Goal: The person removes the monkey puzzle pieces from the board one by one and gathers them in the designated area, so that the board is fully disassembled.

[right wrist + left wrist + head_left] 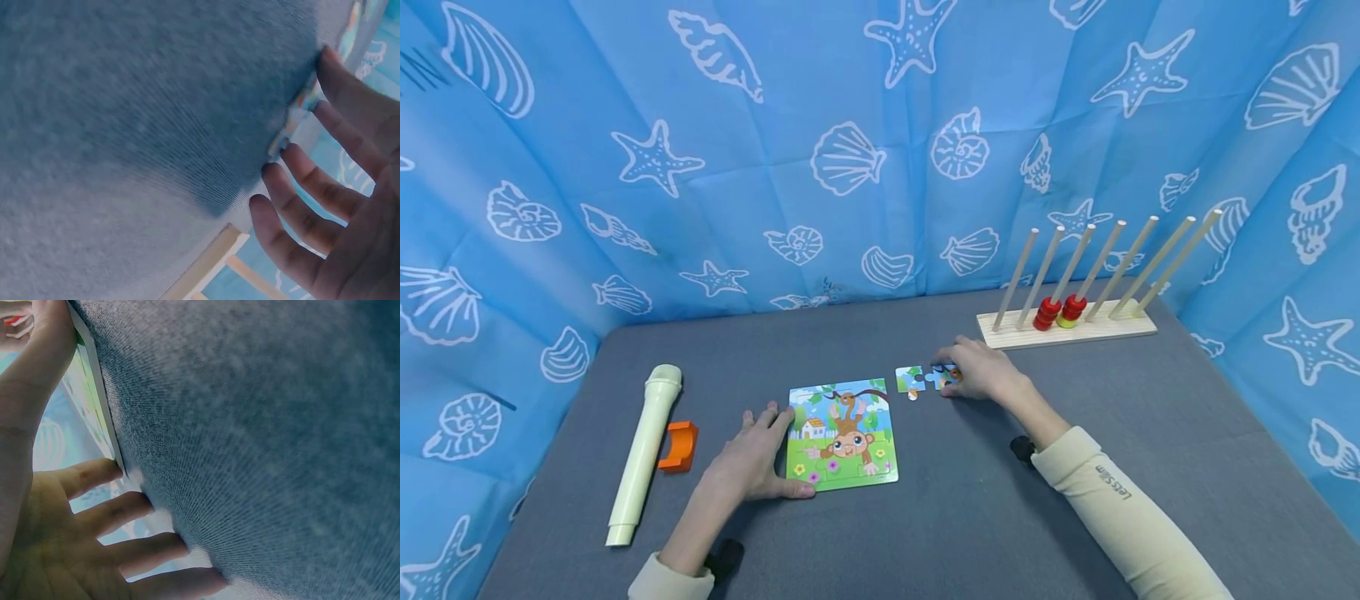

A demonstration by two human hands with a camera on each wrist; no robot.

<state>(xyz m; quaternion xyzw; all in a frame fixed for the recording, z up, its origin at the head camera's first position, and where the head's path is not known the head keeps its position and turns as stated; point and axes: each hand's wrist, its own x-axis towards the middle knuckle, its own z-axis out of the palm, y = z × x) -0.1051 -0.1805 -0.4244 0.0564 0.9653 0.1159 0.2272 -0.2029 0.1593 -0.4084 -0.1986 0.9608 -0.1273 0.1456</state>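
A square jigsaw puzzle (850,454) with a monkey, house and flowers lies flat on the table. My left hand (748,462) rests at its left side, thumb along the lower left edge, index fingertip near the upper left. In the left wrist view the fingers of that hand (69,537) are spread and fairly straight. Up and right of the puzzle, my right hand (981,371) pinches a puzzle piece (951,377) between thumb and index finger, partly hiding it. Just left of it lies a second puzzle piece (911,379); they look close together, but whether they interlock I cannot tell.
A wooden peg stand (1075,333) with upright rods and several red and yellow-green rings (1047,314) stands at the back right. On the left lie a pale green microphone-shaped tube (643,458) and an orange curved block (681,447). Behind hangs a blue shell-patterned curtain (730,167).
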